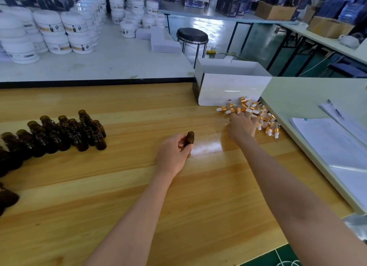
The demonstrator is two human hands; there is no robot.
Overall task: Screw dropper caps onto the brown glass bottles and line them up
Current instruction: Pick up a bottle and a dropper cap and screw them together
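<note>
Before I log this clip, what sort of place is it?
Most likely a small packing workshop, perhaps for cosmetics. It has stacked white jars, cardboard boxes at the back, and rows of uncapped brown bottles on the same table as a heap of dropper caps.
</note>
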